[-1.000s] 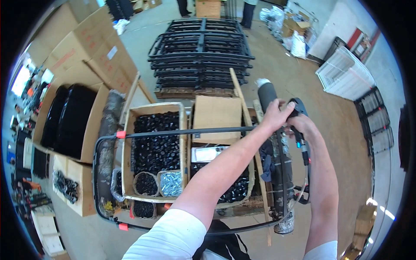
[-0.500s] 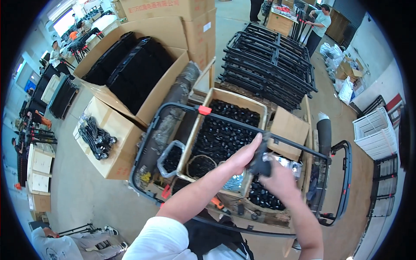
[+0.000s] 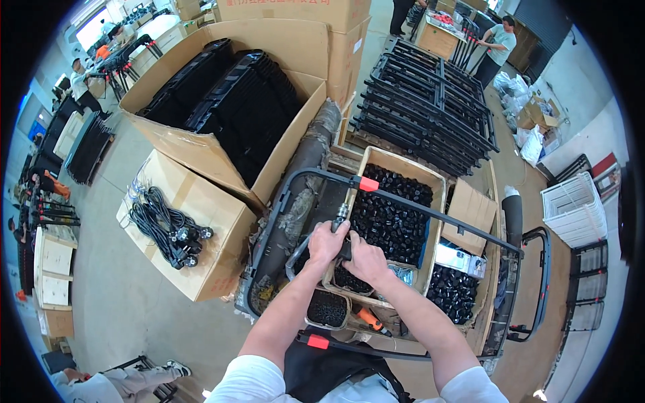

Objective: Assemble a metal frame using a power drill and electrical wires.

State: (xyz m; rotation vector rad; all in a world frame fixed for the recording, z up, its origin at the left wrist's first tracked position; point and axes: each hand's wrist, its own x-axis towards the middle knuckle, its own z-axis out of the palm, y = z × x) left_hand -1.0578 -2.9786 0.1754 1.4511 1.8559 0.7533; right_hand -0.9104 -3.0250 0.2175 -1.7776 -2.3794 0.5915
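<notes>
Both of my hands are closed on a dark power drill (image 3: 345, 250) whose metal chuck points away from me. My left hand (image 3: 326, 243) wraps its front part, just behind the chuck. From the right, my right hand (image 3: 367, 260) grips the black body. Most of the drill is hidden under my fingers. Beneath my arms a black tubular frame (image 3: 440, 216) with red clips lies across a wooden crate. Inside the crate, a tan bin (image 3: 438, 195) of small black plastic parts sits beyond my hands.
A small tub (image 3: 328, 309) of black bits and an orange-and-black tool (image 3: 371, 321) lie close to me. At left, a carton (image 3: 222, 269) carries coiled black cables (image 3: 168, 225); behind it an open carton (image 3: 161, 134) holds black panels. Stacked black frames (image 3: 430, 101) stand beyond. People work farther off.
My hands have moved left and come together around the drill, which was a dark blur between them over the crate's right part. The whole view has shifted slightly.
</notes>
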